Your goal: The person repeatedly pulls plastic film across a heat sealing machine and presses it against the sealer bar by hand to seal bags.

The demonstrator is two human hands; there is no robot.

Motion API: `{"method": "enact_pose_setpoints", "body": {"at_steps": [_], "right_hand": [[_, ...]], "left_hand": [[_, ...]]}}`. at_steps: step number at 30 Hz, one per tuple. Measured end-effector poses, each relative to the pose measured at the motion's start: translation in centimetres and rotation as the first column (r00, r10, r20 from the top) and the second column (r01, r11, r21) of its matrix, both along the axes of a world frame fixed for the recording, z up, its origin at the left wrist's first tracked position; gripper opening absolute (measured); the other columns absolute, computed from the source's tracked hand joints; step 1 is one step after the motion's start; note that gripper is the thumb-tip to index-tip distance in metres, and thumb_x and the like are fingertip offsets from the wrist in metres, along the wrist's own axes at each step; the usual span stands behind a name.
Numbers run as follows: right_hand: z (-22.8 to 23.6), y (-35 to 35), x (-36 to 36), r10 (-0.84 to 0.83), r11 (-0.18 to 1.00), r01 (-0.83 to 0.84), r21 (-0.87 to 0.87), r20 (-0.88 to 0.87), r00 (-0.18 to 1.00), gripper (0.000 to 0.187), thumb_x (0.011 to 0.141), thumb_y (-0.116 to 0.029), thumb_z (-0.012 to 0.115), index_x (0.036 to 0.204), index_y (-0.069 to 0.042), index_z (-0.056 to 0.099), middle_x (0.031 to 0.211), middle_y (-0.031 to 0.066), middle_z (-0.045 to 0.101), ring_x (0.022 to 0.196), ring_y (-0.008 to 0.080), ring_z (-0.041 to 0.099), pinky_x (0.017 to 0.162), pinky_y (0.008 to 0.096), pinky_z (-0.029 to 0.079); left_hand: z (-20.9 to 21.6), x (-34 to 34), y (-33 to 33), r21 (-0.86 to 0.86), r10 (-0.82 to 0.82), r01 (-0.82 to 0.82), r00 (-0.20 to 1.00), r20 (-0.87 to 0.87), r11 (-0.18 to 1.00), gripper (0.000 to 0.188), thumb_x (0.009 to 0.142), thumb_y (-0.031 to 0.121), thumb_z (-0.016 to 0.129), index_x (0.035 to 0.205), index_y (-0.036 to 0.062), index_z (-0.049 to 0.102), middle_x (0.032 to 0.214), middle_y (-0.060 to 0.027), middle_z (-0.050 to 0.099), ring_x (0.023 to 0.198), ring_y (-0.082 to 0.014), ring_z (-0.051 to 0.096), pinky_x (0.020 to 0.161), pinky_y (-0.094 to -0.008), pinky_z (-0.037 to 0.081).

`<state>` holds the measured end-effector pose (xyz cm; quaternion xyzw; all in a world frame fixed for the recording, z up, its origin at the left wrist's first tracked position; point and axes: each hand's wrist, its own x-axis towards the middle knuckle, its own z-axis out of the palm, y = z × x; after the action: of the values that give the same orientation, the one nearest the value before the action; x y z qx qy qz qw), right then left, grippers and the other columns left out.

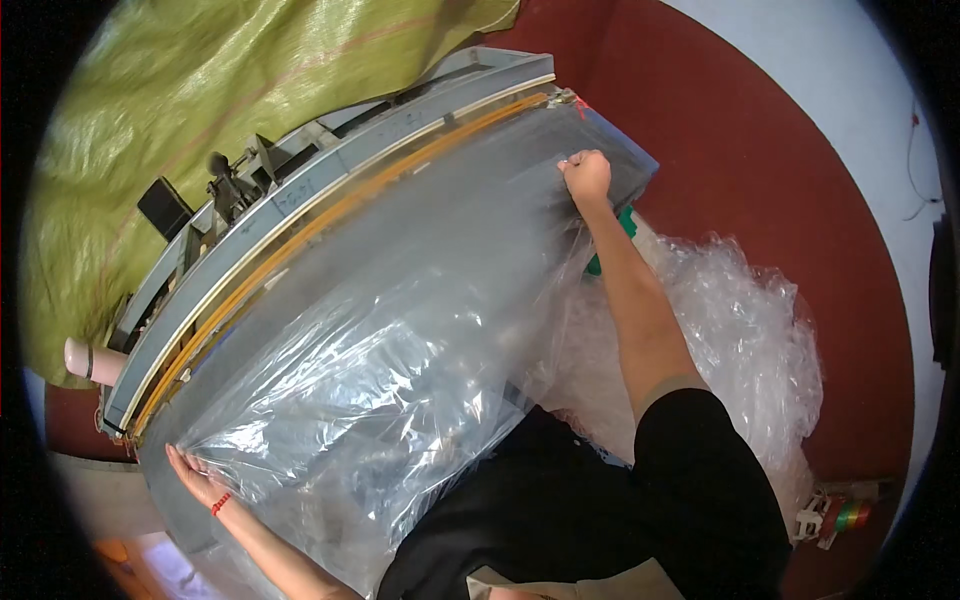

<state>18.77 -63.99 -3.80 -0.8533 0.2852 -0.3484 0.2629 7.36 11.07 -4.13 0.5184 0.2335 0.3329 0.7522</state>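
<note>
Clear plastic sheet [390, 350] across the grey bench [165, 495], right hand [588, 176] with fingers clamped on it, left hand [203, 483] at its left corner, grip unclear, metal frame [325, 168] bordering beyond, pink bottle [100, 363] left, plastic heap [740, 330] right.

Left hand [200, 480] — nearly flat | right hand [587, 176] — curled, farther forward

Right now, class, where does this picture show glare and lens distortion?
Head view: white glare streaks the wrinkled clear plastic sheet; head view: the long grey bar bows, likely from the fisheye lens; head view: black fills the corners.
</note>
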Motion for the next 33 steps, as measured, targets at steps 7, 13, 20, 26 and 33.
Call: {"method": "enact_pose_setpoints", "body": {"at_steps": [7,13,20,26,33], "right_hand": [[-0.3,1.5,1.1,-0.043,0.939,0.014,-0.343,-0.078,0.996,0.014,0.073,-0.01,0.056,0.082,0.001,0.052,0.078,0.0178,0.056,0.076,0.0337,0.057,0.069,0.0422,0.045],[3.0,-1.3,0.2,-0.065,0.953,-0.025,-0.301,-0.285,0.956,0.019,0.083,-0.012,0.039,0.093,-0.001,0.051,0.089,0.0199,0.057,0.084,0.0363,0.056,0.072,0.0434,0.045],[-3.1,-16.3,3.0,-0.113,0.894,-0.017,-0.448,-0.263,0.958,0.018,0.081,-0.012,0.042,0.097,-0.003,0.047,0.094,0.0197,0.057,0.088,0.0375,0.054,0.071,0.0429,0.042],[-3.9,-14.8,5.1,-0.052,0.909,-0.062,-0.413,-0.259,0.964,0.021,0.086,-0.021,0.043,0.098,-0.005,0.05,0.093,0.0197,0.058,0.086,0.0385,0.054,0.069,0.0434,0.042],[-3.8,-16.5,4.0,-0.13,0.88,0.005,-0.476,-0.229,0.965,0.03,0.084,-0.028,0.047,0.107,-0.01,0.056,0.095,0.0169,0.059,0.085,0.0357,0.056,0.068,0.0416,0.043]], "left_hand": [[-0.2,-0.4,1.8,0.16,-0.079,0.08,0.997,-0.012,0.984,0.039,0.081,0.025,0.057,0.114,0.0071,0.048,0.084,0.0056,0.049,0.062,-0.0006,0.039,0.05,-0.0139,0.029],[9.2,-2.7,-6.9,0.408,-0.498,0.784,0.615,-0.612,0.467,0.038,0.068,0.007,0.054,0.106,0.0043,0.052,0.07,0.004,0.047,0.06,-0.0037,0.041,0.051,-0.0167,0.033],[13.0,-8.5,4.1,0.218,-0.181,0.93,0.278,-0.943,0.295,0.008,0.071,0.003,0.055,0.078,0.0023,0.058,0.063,0.002,0.053,0.053,-0.0062,0.047,0.047,-0.02,0.039],[22.1,-13.4,16.6,0.823,0.439,0.538,0.704,-0.557,0.182,0.01,0.07,0.005,0.055,0.08,0.002,0.057,0.064,-0.0045,0.057,0.058,-0.0139,0.055,0.054,-0.0274,0.045],[11.4,-6.6,-1.3,0.884,0.131,0.364,0.931,-0.34,-0.293,0.051,0.07,0.011,0.062,0.117,0.0053,0.045,0.127,-0.0144,0.039,0.121,-0.0296,0.033,0.097,-0.0394,0.029]]}}
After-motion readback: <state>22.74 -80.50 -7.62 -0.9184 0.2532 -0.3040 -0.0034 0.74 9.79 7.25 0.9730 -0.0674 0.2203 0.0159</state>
